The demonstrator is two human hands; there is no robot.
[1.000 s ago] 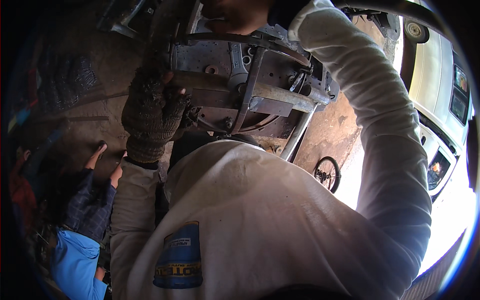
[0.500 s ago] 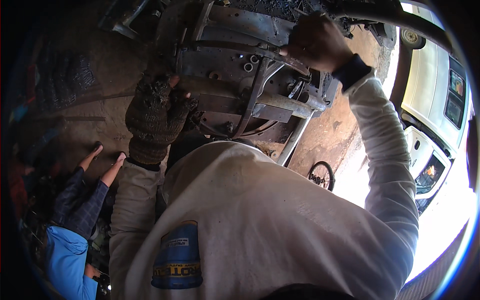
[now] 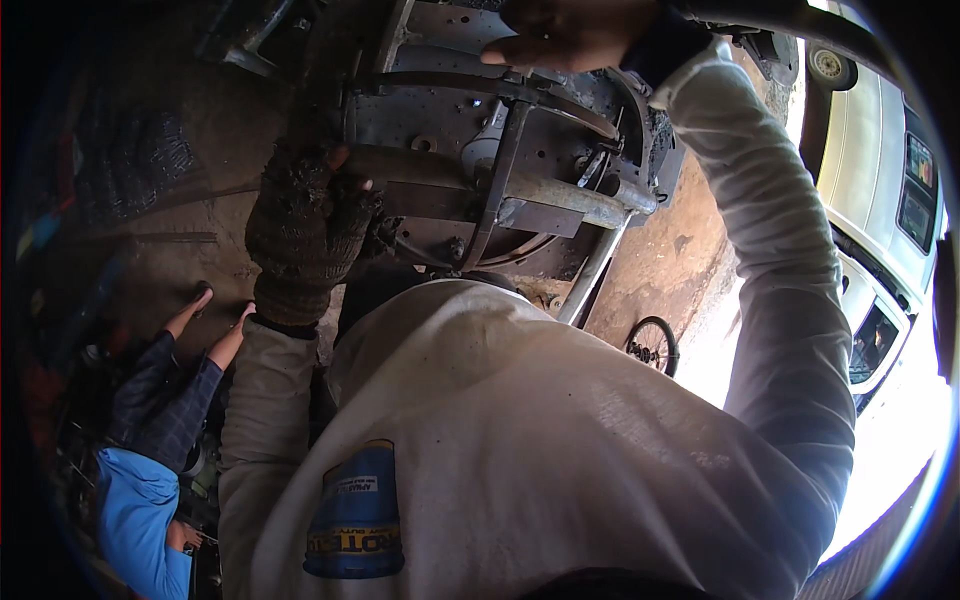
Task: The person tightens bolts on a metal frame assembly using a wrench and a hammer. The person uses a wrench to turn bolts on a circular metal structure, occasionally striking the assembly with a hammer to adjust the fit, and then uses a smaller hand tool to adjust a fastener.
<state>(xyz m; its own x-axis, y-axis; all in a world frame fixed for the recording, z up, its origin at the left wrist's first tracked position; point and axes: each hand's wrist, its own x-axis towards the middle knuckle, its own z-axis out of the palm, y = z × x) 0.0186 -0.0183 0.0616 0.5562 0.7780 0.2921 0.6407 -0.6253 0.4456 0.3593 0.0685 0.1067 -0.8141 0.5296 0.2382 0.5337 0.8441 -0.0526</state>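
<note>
Down at the far left, a person in a blue shirt (image 3: 140, 510) is on the floor side, while nearer the middle the left hand (image 3: 310, 225), in a grimy knitted glove, has its fingers bent beside the left end of a pipe (image 3: 565, 192), though whether it grips anything cannot be told. Rightward, a washer (image 3: 424, 144) and a grey spanner (image 3: 482, 150) lie on the metal bench (image 3: 390, 125) below a curved bar (image 3: 450, 79), and the bare right hand (image 3: 575, 35) hangs above with fingers parted; beyond are a bicycle wheel (image 3: 652, 345) and a white van (image 3: 870, 150).
</note>
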